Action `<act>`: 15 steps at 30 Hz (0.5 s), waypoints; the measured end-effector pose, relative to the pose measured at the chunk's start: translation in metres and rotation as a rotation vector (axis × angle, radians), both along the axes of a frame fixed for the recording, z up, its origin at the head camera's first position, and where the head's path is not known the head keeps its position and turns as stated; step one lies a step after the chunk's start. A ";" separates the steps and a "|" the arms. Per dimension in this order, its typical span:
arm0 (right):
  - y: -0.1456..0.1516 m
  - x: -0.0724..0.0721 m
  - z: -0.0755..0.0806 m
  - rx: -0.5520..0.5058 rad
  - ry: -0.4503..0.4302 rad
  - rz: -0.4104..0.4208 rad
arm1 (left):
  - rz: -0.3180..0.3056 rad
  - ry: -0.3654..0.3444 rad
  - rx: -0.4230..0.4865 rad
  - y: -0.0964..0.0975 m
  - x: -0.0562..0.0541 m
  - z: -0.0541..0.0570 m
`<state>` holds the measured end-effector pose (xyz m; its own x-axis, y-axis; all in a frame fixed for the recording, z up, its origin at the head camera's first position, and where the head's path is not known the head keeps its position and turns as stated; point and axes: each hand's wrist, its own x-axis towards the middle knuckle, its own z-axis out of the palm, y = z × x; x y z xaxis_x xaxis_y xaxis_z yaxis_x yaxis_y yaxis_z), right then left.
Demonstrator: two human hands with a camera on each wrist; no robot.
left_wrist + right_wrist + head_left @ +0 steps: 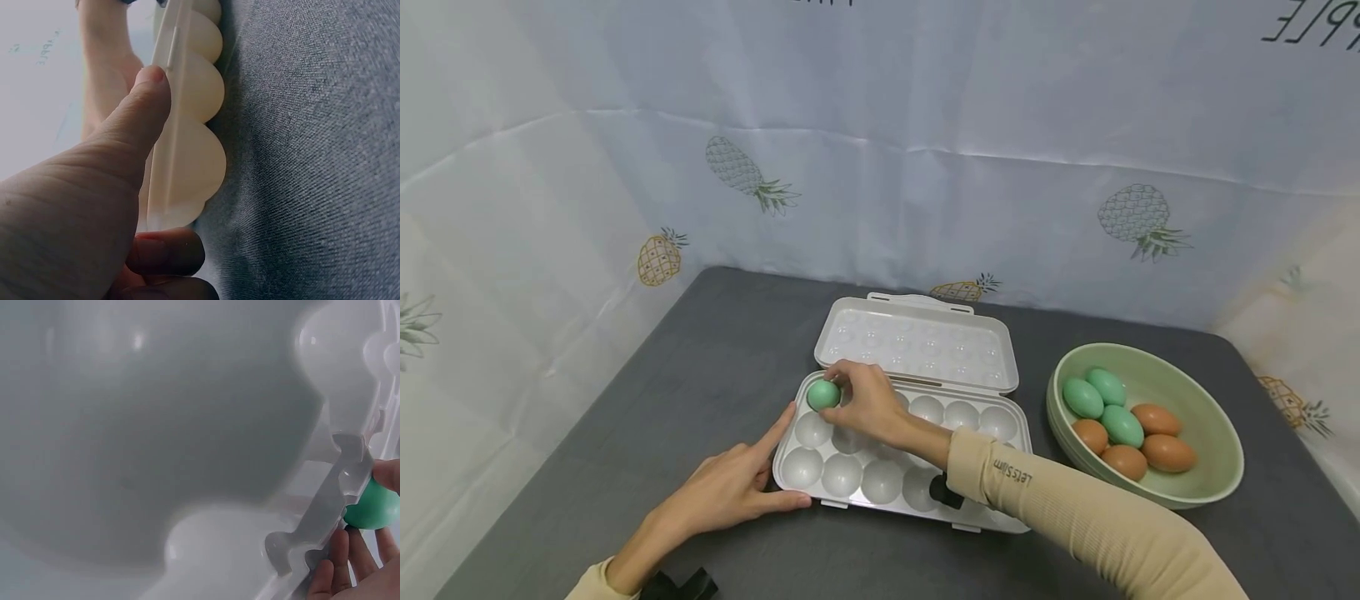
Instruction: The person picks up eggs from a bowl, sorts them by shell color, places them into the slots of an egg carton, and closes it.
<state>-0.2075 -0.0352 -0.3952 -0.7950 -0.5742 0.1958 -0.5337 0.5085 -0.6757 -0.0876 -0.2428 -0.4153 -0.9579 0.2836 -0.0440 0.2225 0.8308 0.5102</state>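
A white plastic egg box [880, 483] lies with its lid [917, 333] folded back. My right hand [868, 404] reaches across it and pinches a green egg [823, 395] between thumb and fingers, at the far left corner cup. In the right wrist view the green egg [375, 506] shows between the thumb and fingers, low at the right edge. At the box's near left corner, my left hand [737, 483] holds the rim, thumb along the front and index finger up the left side. The left wrist view shows the thumb [147, 94] on the rim, other fingers curled by the box's end.
To the right stands a light green bowl [1210, 425] with several green and brown eggs [1168, 452]. Dark grey cloth [730, 358] covers the table. A pale curtain [887, 192] with pineapple prints hangs behind and at the sides.
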 end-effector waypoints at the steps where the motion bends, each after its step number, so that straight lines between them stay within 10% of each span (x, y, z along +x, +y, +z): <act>1: 0.000 0.000 0.000 -0.001 -0.003 -0.001 | -0.004 0.006 -0.001 0.000 0.000 0.000; 15: 0.027 -0.008 0.029 -0.017 -0.013 -0.027 | 0.016 0.029 -0.026 0.001 0.000 0.001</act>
